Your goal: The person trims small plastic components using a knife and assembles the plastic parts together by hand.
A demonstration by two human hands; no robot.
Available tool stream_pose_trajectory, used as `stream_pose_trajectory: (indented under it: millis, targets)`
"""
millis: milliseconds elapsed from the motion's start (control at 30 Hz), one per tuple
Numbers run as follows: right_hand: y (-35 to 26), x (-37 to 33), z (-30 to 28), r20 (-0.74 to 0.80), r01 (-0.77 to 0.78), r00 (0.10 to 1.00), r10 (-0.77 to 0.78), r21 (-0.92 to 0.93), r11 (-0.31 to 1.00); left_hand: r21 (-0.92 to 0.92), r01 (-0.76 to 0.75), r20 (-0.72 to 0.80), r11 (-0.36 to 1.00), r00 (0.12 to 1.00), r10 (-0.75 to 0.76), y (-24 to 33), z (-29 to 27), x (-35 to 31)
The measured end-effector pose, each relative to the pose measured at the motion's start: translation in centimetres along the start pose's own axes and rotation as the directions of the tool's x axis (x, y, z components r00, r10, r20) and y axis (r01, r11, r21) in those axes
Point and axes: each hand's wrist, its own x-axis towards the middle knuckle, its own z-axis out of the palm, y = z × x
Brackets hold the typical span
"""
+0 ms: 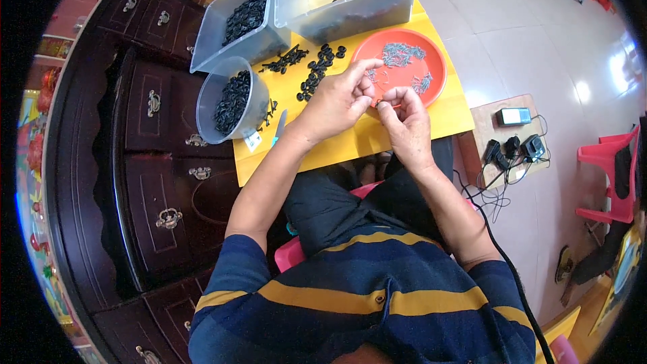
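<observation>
Head; hands (337, 100) (410, 125) near red plate (436, 67)

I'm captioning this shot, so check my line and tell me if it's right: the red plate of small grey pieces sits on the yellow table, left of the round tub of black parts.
The side is wrong: the head view shows the red plate of small grey pieces on the yellow table, right of the round tub of black parts.
</observation>
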Motion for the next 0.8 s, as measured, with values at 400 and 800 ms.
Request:
stream_pose_trajectory:
  millis: [400,800]
  targets:
    - [0.4,0.3,-0.3,-0.019,0.004,1.0,-0.004,0.046,0.999,0.054,-0.064,-0.028,0.996,0.997,0.066,0.6,0.3,0.2]
    - [-0.3,1.0,-0.7,-0.101,-0.032,0.993,0.063,0.288,0.957,-0.123,0.036,-0.136,0.992,0.989,-0.052,-2.1,0.9,1.1]
